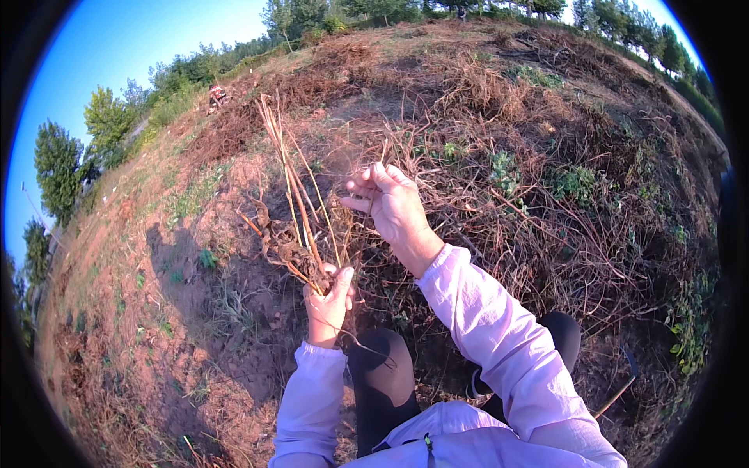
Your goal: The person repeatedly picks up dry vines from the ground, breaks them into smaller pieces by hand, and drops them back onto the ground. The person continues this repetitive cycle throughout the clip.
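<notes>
My left hand, low at the centre, is closed around a bundle of dry plant stalks with curled brown leaves; the stalks point up and away from me. Up and to the right of it is my right hand, thumb and forefinger pinched on a thin dry stem whose tip stands above the fingers. Its other fingers are partly spread. Behind and to the right of both hands spreads a heap of tangled dry stems.
A sickle-like tool with a wooden handle lies at the lower right, beside my bent knees. Low green plants grow among the stems. Reddish soil lies to the left. A person is far off at upper left; trees line the field.
</notes>
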`<act>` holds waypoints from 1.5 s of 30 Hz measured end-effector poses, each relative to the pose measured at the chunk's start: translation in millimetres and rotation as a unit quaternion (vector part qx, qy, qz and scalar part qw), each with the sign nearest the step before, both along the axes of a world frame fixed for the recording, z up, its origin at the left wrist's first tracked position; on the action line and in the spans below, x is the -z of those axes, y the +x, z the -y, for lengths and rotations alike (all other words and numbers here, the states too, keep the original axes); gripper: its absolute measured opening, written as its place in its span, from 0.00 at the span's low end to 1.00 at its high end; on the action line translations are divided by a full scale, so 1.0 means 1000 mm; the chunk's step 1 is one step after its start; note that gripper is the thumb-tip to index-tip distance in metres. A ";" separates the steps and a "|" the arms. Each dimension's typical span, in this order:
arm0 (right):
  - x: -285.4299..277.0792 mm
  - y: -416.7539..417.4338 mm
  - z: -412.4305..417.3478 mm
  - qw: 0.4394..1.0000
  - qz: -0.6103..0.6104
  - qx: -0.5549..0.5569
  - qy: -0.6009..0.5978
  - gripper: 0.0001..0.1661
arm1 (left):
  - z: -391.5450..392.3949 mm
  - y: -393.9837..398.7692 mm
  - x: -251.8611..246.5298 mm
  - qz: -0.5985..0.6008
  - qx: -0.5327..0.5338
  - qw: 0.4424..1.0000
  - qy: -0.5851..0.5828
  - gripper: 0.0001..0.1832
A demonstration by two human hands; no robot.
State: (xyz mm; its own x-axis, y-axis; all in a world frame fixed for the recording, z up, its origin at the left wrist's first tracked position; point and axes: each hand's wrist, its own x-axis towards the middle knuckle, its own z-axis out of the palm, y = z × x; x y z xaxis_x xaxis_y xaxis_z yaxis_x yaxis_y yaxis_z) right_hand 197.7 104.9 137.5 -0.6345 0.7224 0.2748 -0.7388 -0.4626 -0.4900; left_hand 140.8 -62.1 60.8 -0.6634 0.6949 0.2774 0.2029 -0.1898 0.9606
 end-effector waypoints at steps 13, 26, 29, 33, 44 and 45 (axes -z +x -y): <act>0.024 0.003 0.011 0.982 0.163 -0.008 0.099 0.18 | 0.011 -0.017 0.004 0.114 0.103 0.986 -0.058 0.08; 0.051 -0.028 -0.039 0.730 0.348 0.415 0.417 0.66 | 0.070 -0.029 0.001 0.162 0.259 0.949 -0.082 0.06; 0.049 -0.026 -0.032 0.894 0.241 0.157 0.345 0.25 | 0.071 -0.028 0.008 0.129 0.286 0.948 -0.058 0.05; 0.066 -0.020 0.023 0.940 0.201 0.004 0.275 0.13 | 0.062 -0.027 0.024 0.027 0.145 0.989 -0.031 0.08; 0.043 -0.044 -0.037 0.776 0.279 0.332 0.459 0.52 | 0.089 -0.026 0.037 0.201 0.231 0.951 -0.037 0.09; 0.040 -0.043 -0.039 0.788 0.270 0.300 0.464 0.49 | 0.091 -0.027 0.037 0.224 0.233 0.946 -0.035 0.10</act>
